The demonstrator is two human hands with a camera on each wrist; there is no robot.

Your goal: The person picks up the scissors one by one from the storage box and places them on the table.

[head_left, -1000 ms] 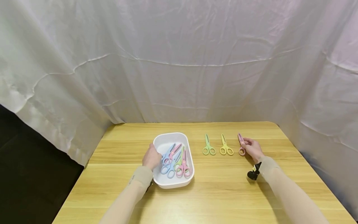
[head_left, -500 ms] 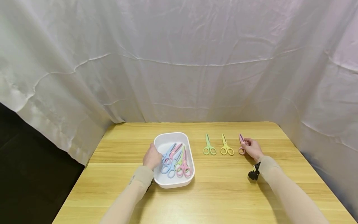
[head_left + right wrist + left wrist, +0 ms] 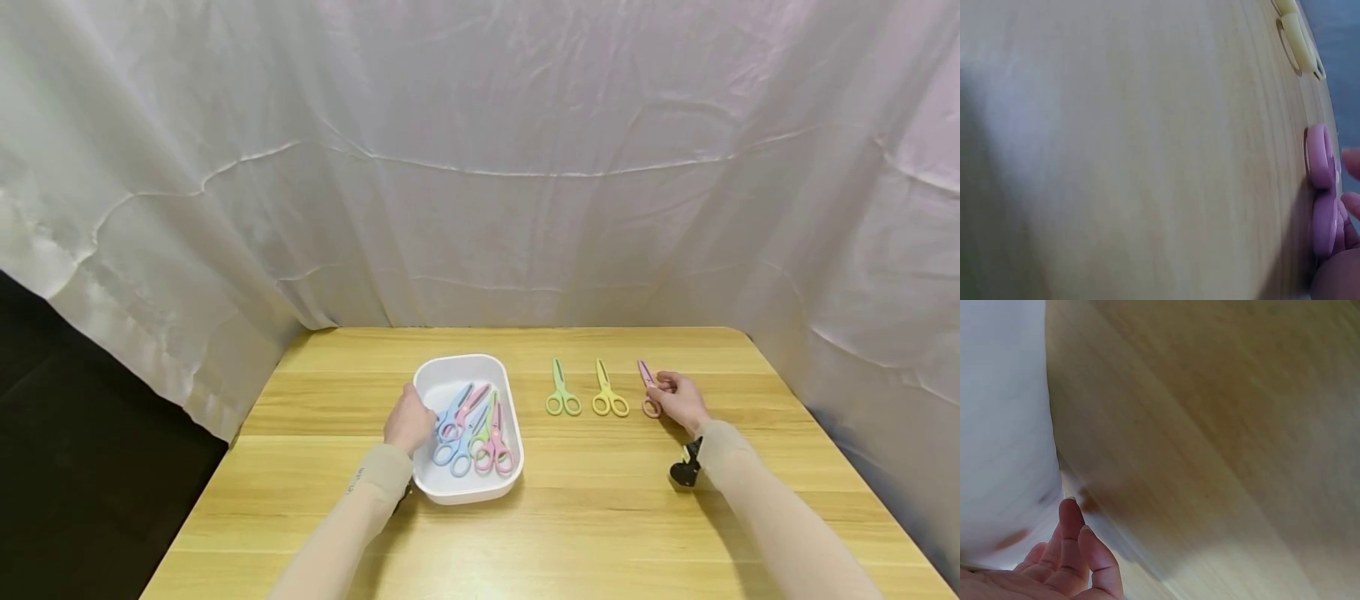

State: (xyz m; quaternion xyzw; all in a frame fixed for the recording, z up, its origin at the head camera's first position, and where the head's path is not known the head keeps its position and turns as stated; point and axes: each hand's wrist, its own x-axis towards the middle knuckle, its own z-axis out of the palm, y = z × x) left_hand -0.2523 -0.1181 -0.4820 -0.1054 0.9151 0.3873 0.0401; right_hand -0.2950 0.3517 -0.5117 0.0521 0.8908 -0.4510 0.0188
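— How are the hands placed?
— They are held well apart. The left hand (image 3: 408,423), just left of lower centre, is clamped on the left rim of a white tray (image 3: 467,497); in the left wrist view its fingers are seen at the tray's outer wall. The right hand (image 3: 681,402), in the right half of the frame, is laid at the lilac-pink scissors (image 3: 647,374). Whether these are pinched or only touched cannot be told.

— Where are the other scissors seen?
— To the left of the lilac-pink pair, yellow scissors (image 3: 604,392) and then green scissors (image 3: 558,392) are laid in a row, spaced apart, blades toward the top of the frame. In the tray, a pile of blue, pink and yellow-green scissors (image 3: 467,437) is overlapped.

— And the edges and room?
— The wooden tabletop (image 3: 585,533) is bounded at its far edge by a pale curtain (image 3: 525,233); only a narrow band of wood is left above the row's tips. A gap is left between the tray's right wall and the green scissors. The widest stretch of wood is shown at lower centre, between the forearms (image 3: 780,508).
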